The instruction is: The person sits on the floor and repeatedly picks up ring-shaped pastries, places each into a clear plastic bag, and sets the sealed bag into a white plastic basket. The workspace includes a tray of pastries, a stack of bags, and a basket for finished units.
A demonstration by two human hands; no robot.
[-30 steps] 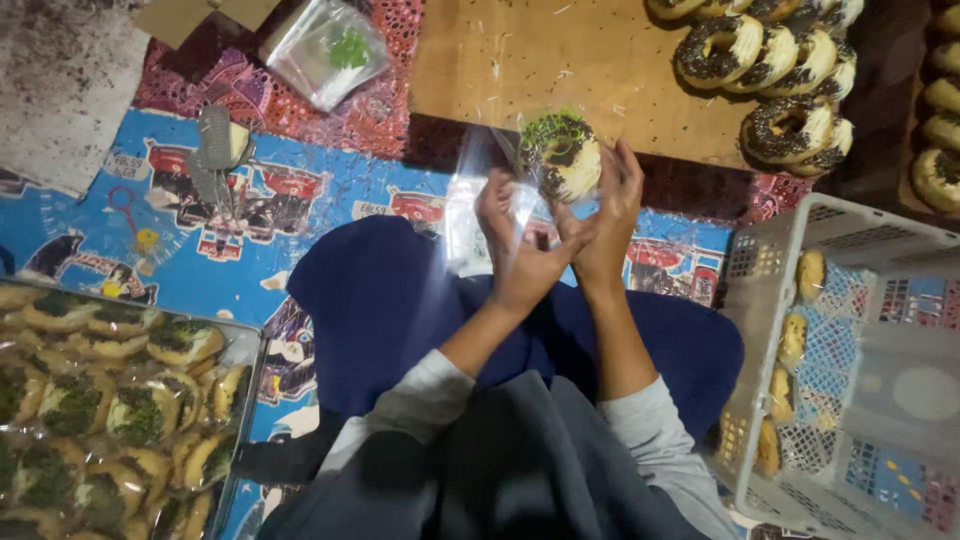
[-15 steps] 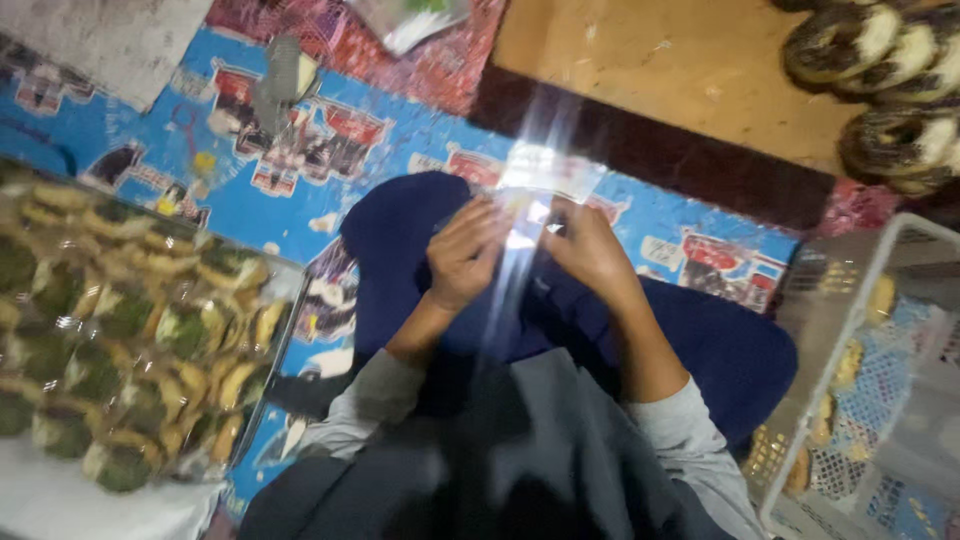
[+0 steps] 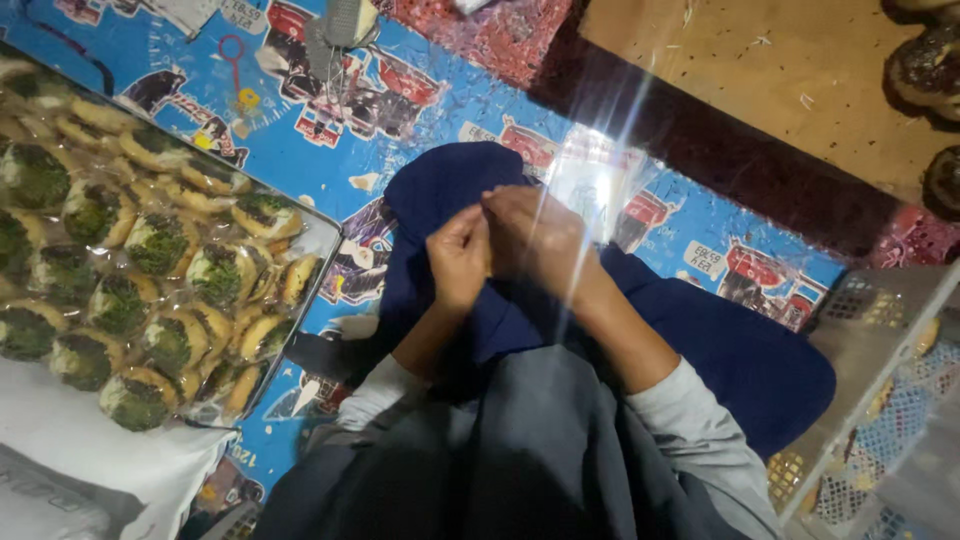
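Observation:
Over my lap, on dark blue cloth, my left hand (image 3: pixel 458 255) and my right hand (image 3: pixel 540 235) are pressed together, fingers pinched on the edge of a clear plastic bag (image 3: pixel 598 180). The bag stretches away from my fingertips and shines with glare, so its contents are hidden. To my left a metal tray (image 3: pixel 322 235) is packed with several wrapped, green-topped doughnuts (image 3: pixel 160 245).
A blue patterned mat (image 3: pixel 300 130) covers the floor. A wooden board (image 3: pixel 760 70) at the upper right carries dark-topped doughnuts (image 3: pixel 925 65). A white plastic basket (image 3: pixel 880 330) stands at my right. A white sack (image 3: pixel 90 450) lies under the tray.
Both hands came down from the board's edge to my lap with the bag. The view swung left, so the tray now fills the left side.

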